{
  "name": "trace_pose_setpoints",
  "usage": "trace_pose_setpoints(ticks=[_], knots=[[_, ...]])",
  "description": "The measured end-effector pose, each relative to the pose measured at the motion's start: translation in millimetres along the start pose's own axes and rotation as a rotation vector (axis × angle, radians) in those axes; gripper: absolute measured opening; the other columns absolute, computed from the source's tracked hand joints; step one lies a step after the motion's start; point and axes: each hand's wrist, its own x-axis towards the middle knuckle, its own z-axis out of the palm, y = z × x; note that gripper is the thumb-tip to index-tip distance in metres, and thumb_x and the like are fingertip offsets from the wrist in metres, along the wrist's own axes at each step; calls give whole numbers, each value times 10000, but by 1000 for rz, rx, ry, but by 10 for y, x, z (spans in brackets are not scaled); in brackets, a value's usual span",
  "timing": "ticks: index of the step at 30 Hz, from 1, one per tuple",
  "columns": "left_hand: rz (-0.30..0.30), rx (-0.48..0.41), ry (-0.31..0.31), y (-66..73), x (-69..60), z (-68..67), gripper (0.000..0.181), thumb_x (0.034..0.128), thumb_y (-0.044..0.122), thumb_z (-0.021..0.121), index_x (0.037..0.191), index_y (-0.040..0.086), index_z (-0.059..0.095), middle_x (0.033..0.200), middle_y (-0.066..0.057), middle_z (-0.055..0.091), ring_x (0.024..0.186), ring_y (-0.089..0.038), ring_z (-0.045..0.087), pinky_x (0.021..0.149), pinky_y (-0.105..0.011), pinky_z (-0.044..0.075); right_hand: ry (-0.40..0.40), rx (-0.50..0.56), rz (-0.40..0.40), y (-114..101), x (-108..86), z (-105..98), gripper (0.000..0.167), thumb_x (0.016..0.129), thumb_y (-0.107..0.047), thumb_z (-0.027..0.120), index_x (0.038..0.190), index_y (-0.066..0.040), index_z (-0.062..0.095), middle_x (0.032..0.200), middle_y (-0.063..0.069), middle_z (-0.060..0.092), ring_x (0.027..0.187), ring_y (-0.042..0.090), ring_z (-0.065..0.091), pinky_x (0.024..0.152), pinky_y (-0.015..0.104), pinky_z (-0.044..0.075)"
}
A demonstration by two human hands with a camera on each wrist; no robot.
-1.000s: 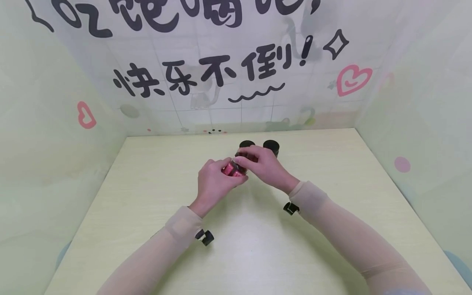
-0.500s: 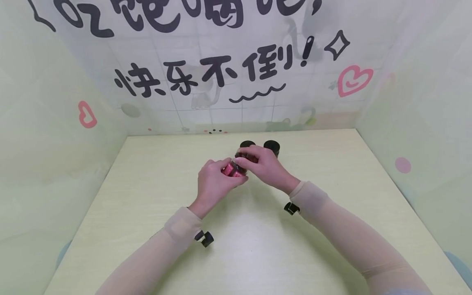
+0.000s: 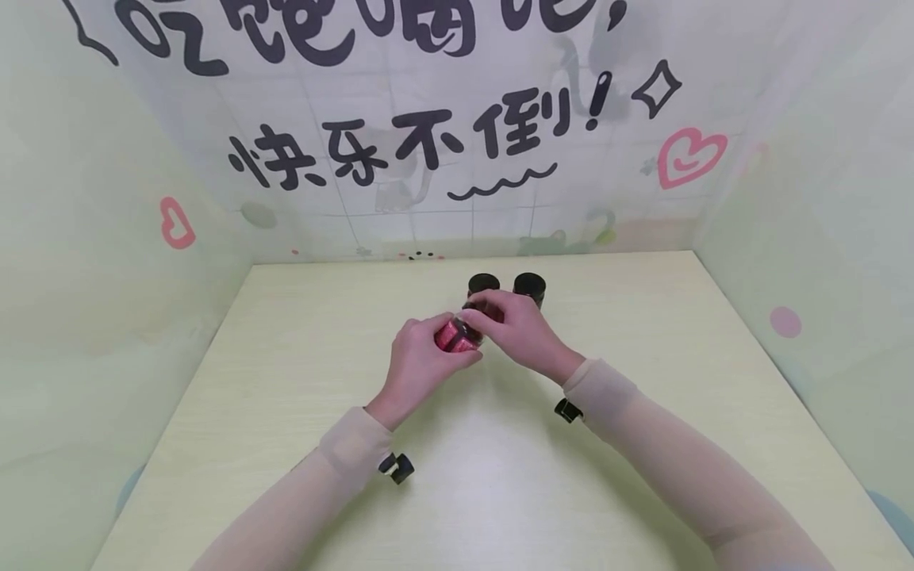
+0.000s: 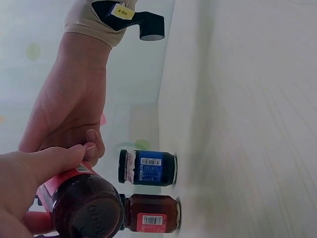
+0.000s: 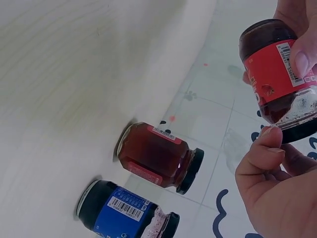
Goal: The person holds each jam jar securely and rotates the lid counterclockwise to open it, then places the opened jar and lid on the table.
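- The step in hand looks to be work on the lid of a jar; the next move would call for a firm hold on the glass and a steady turn at the lid.
- The left hand (image 3: 421,357) grips the red-labelled jar (image 5: 270,74) round its body, tilted and raised clear of the surface (image 3: 485,476).
- The right hand (image 3: 521,325) pinches at the black lid (image 5: 301,130) with curled fingers; the lid sits at the jar's mouth, though with fingers partly over it I cannot tell whether it is tight or loosened.
- Jars, counted: three in all. One is held; two stand upright behind the hands, near each other: the dark red jar (image 5: 156,154) and the blue-labelled jar (image 5: 119,210).
- Lids: three, all black, one at each jar.
- Hands: two, both occupied with the same jar.
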Motion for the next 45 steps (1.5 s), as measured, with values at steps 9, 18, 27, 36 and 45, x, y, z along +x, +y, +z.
trace_pose_setpoints(ticks=[9, 18, 27, 36, 45], knots=[[-6, -41, 34, 5, -26, 22, 408, 729, 407, 900, 1051, 203, 755, 878, 52, 699, 840, -201, 513, 695, -361, 449, 27, -42, -46, -2, -14, -10, 319, 939, -544, 648, 1091, -270, 709, 757, -83, 625, 681, 129, 556, 608, 340, 466], [0, -84, 88, -26, -51, 52, 397, 724, 361, 913, 1061, 221, 760, 899, 68, 694, 847, -190, 503, 677, -361, 455, 16, -152, -58, -94, -13, -55, 351, 950, -551, 623, 1119, -257, 715, 857, -116, 625, 738, 101, 572, 624, 325, 496], [36, -82, 82, -11, -71, 44, 395, 730, 348, 910, 1071, 212, 765, 883, 44, 697, 840, -198, 501, 692, -366, 426, -20, -119, 32, -187, -8, -83, 329, 946, -537, 637, 1083, -249, 720, 877, -98, 666, 756, 139, 607, 617, 348, 511], [49, -60, 68, -11, -74, 73, 384, 733, 349, 907, 1066, 223, 761, 849, 47, 674, 819, -181, 540, 690, -371, 441, -25, -99, 105, -249, -20, -111, 302, 920, -518, 680, 1036, -245, 740, 851, -110, 687, 785, 138, 612, 615, 368, 512], [27, -77, 68, -6, -106, 70, 440, 727, 370, 909, 1112, 216, 761, 887, 30, 677, 795, -143, 608, 669, -330, 512, -29, -75, 103, -259, -44, -107, 287, 911, -485, 712, 1052, -238, 749, 874, -119, 692, 773, 168, 625, 651, 361, 519]])
